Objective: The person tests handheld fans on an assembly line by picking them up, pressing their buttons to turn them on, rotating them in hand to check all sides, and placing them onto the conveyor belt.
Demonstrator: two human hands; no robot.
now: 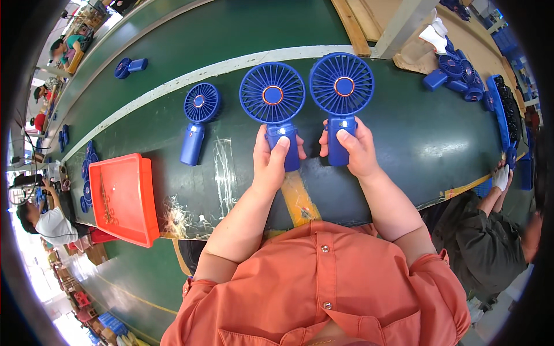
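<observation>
My left hand grips the handle of a blue handheld fan, thumb pressed on its front. My right hand grips the handle of a second blue handheld fan the same way. Both fans are held side by side over the dark green conveyor belt, round grilles pointing away from me, each with an orange ring at the hub. A third blue fan lies flat on the belt to the left of my left hand.
An orange tray sits at the belt's near left edge. Another blue fan lies far left on the belt. A pile of blue fans lies far right. A person in dark clothes with a white glove works at right; other people sit at left.
</observation>
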